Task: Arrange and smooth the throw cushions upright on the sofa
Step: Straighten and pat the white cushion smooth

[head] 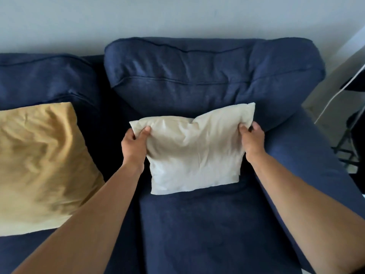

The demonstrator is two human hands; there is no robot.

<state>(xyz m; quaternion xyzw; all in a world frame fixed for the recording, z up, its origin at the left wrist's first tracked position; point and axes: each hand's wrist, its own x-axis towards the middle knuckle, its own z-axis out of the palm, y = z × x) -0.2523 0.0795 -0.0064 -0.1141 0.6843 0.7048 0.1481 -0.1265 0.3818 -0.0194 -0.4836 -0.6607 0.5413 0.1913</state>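
You're in a home living room. Giveaways: a navy blue fabric sofa [197, 224] with plump back cushions [197, 76] pushed against a plain pale wall [177, 16], plus two throw cushions on the seat, a mustard one [39, 165] and a cream one [193, 155]. Off the sofa's right arm you get a white cable [333, 95] and a dark stand [347, 143] on a light floor.

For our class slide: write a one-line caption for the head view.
Both hands grip a cream cushion on a navy sofa.
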